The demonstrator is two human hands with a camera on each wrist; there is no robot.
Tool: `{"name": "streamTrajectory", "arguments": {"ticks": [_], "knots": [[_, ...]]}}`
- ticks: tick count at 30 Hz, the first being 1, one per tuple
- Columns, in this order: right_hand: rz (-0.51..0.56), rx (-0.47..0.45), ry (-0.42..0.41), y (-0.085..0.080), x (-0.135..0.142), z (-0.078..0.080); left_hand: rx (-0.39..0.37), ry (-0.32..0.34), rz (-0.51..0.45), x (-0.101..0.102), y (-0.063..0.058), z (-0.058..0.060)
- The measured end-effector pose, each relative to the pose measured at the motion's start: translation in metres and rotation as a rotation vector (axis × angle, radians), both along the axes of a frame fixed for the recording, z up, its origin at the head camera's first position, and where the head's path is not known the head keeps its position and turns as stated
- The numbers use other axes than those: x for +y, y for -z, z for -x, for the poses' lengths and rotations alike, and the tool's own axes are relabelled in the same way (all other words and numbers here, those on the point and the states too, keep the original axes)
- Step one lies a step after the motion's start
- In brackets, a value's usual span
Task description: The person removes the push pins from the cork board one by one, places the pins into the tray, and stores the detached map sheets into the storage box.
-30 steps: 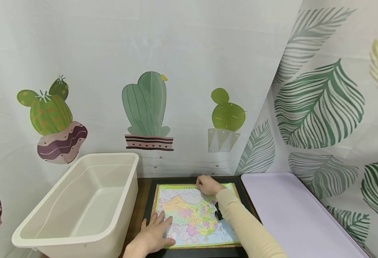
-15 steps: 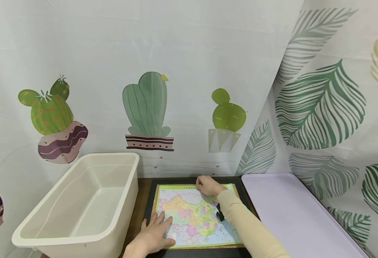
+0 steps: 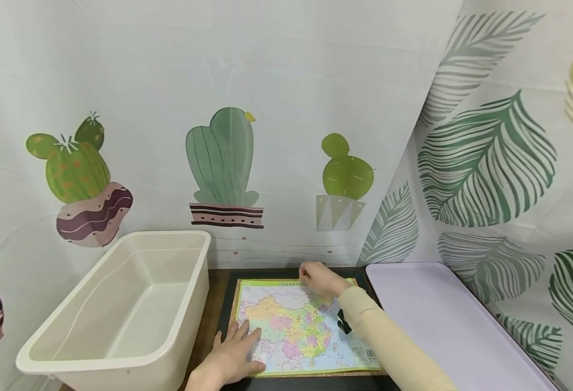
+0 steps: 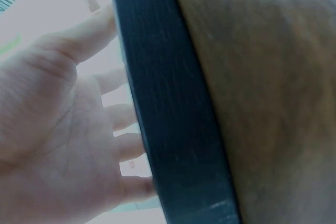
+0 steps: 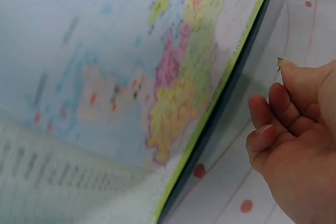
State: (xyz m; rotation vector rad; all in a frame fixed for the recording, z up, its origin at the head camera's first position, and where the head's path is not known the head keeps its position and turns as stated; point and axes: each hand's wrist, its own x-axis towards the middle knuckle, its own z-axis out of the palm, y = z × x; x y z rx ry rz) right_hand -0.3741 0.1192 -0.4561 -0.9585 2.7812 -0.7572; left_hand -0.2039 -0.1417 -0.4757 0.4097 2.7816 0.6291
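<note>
A colourful map [image 3: 286,326] with a green border lies on a cork board [image 3: 232,309] framed in black. My left hand [image 3: 234,350] rests with spread fingers on the map's lower left; in the left wrist view the board's dark frame [image 4: 163,77] cuts across in front of the fingertips. Over the map's top edge, my right hand [image 3: 321,278] is curled. Seen in the right wrist view, its thumb and index finger pinch a tiny thumbtack [image 5: 280,62] with a thin point, beside the map's green edge [image 5: 226,80]. The other fingers fold inward.
To the left stands a large cream plastic tub [image 3: 188,315]. A pale lilac tray [image 3: 428,309] lies right of the board. Behind hangs a white curtain [image 3: 286,163] printed with cacti and leaves. Brown wooden tabletop [image 3: 213,309] shows between tub and board.
My right hand and forearm have shifted slightly to the right and up, so more of the map's right side shows. The left hand stays where it was.
</note>
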Motion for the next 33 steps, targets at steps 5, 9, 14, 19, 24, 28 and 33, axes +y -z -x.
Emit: {"name": "streamTrajectory", "arguments": {"ticks": [5, 9, 14, 19, 24, 28, 33], "knots": [[-0.010, 0.082, -0.037, -0.007, 0.005, -0.003, 0.000, 0.000, 0.003, -0.002, 0.000, 0.000], [-0.008, 0.109, -0.053, -0.012, 0.010, -0.007, 0.000, 0.000, 0.002, -0.002, 0.001, 0.000], [-0.011, 0.176, -0.081, -0.016, 0.019, -0.014, 0.002, 0.002, -0.003, -0.003, 0.001, 0.000], [-0.008, 0.245, -0.106, -0.017, 0.035, -0.025, -0.004, 0.005, -0.021, -0.002, 0.000, -0.001], [0.026, 0.271, -0.109, -0.013, 0.057, -0.041, -0.006, 0.009, -0.011, 0.000, -0.001, 0.000], [0.034, 0.283, -0.093, -0.008, 0.076, -0.050, -0.009, 0.010, -0.004, 0.001, -0.002, 0.000], [0.067, 0.330, -0.075, -0.006, 0.095, -0.060, -0.008, 0.008, 0.004, 0.000, -0.001, 0.001]]}}
